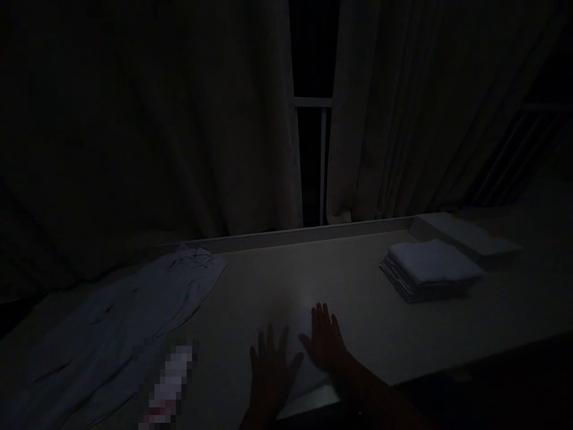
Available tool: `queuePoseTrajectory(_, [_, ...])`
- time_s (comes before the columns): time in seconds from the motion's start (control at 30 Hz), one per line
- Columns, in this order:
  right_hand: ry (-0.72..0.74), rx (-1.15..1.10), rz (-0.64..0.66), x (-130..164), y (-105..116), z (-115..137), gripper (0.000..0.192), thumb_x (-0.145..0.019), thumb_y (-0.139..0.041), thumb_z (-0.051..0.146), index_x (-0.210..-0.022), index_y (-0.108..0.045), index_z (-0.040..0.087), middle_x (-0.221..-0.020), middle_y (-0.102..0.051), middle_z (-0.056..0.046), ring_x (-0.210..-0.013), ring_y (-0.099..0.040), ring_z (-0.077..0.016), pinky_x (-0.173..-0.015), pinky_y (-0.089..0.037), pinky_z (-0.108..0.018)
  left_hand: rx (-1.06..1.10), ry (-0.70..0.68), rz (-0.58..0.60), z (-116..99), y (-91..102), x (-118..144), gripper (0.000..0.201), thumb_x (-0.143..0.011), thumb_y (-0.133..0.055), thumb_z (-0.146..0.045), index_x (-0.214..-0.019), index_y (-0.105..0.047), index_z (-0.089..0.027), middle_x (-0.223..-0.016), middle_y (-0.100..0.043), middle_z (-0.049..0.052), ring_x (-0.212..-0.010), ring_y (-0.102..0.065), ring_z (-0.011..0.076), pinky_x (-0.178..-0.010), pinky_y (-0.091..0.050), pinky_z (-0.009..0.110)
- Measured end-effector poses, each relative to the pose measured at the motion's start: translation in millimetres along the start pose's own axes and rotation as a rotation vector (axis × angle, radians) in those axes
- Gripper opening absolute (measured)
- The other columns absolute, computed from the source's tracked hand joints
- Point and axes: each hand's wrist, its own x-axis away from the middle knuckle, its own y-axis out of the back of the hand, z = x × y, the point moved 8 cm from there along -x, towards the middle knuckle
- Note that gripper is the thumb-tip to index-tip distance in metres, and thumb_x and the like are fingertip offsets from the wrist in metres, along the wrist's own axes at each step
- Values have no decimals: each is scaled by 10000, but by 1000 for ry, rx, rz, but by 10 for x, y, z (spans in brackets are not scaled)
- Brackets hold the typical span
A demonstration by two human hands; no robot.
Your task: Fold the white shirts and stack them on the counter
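Note:
My left hand (272,365) lies palm down with its fingers spread, near the front edge of a pale table (259,280). Just right of it, my right hand (326,339) is also flat, fingers stretched out. Beneath and between both hands is a pale, flat piece of cloth (308,380), hard to make out in the dim light. Neither hand grips anything. To the right stands a neat stack of folded white cloths (432,266). Over the table's left side spreads a crumpled, light-coloured cloth or garment (138,310).
Behind the stack is a low pale block or divider (465,236). A raised lip (313,234) runs along the back edge. Dark curtains (250,119) hang behind, with a railing (313,103) in their gap. A blurred-out pale strip (172,379) lies at front left.

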Motion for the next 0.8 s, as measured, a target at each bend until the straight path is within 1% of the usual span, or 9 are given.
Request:
queuePoseTrajectory(0.13, [20, 15, 24, 17, 44, 10, 841, -918, -216, 667, -1506, -186, 68, -1569, -56, -153, -1448, 39, -320, -1140, -60, -551, 9, 23, 34, 0, 20, 43, 697, -868, -411, -616, -1474, -305, -288, -1582, -164, 129, -1444, -66, 402, -1091, -142, 643])
queuePoseTrajectory(0.23, [48, 54, 78, -4, 143, 49, 839, -915, -231, 671, -1493, -244, 62, -1563, -113, -167, -1449, 1, -331, -1137, 2, -560, 6, 49, 37, 36, 143, 2, 668, -888, -382, -596, -1464, -342, -262, -1570, -208, 135, -1438, -107, 406, -1094, -107, 656])
queuePoseTrajectory(0.27, [61, 73, 85, -16, 192, 73, 827, -917, -239, 664, -1486, -268, 65, -1561, -132, -169, -1449, -8, -335, -1133, 26, -567, -1, 45, 25, 49, 201, -34, 658, -899, -366, -582, -1461, -354, -241, -1566, -221, 137, -1440, -113, 398, -1104, -93, 646])
queuePoseTrajectory(0.33, [86, 110, 59, -29, 296, 139, 776, -935, -239, 630, -1482, -292, 83, -1561, -150, -162, -1450, -15, -331, -1127, 51, -576, -15, -4, -7, 55, 298, -114, 635, -919, -340, -551, -1460, -362, -218, -1568, -225, 122, -1449, -106, 363, -1132, -75, 603])
queuePoseTrajectory(0.4, [118, 130, 16, 5, 346, 220, 714, -955, -225, 589, -1487, -297, 118, -1564, -155, -144, -1452, -24, -319, -1131, 34, -574, -23, -50, -18, 67, 306, -165, 606, -928, -344, -530, -1462, -354, -245, -1571, -228, 92, -1454, -118, 332, -1144, -90, 580])
queuePoseTrajectory(0.5, [181, 143, 5, 152, 246, 321, 669, -960, -231, 582, -1483, -324, 174, -1564, -187, -115, -1452, -64, -311, -1143, -17, -562, -24, -28, -2, 133, 170, -140, 584, -925, -377, -513, -1467, -326, -302, -1566, -252, 69, -1445, -170, 322, -1126, -138, 604])
queuePoseTrajectory(0.6, [197, 164, -17, 288, 126, 340, 652, -960, -251, 578, -1482, -327, 197, -1566, -192, -98, -1453, -62, -306, -1148, -25, -554, -16, -13, -23, 155, 59, -55, 599, -928, -378, -507, -1484, -278, -308, -1576, -223, 64, -1450, -159, 306, -1127, -155, 594])
queuePoseTrajectory(0.7, [191, 180, -24, 293, 73, 341, 660, -958, -263, 579, -1487, -314, 187, -1570, -178, -100, -1454, -40, -307, -1146, -17, -555, 1, -17, -30, 139, 42, -54, 607, -929, -370, -514, -1488, -274, -297, -1577, -219, 69, -1452, -154, 303, -1136, -146, 580])
queuePoseTrajectory(0.8, [174, 188, -20, 224, 55, 336, 677, -958, -260, 582, -1489, -308, 165, -1570, -171, -115, -1455, -23, -311, -1143, -6, -556, 12, -17, -28, 110, 88, -156, 596, -930, -369, -514, -1477, -306, -287, -1569, -243, 76, -1449, -164, 310, -1144, -108, 583])
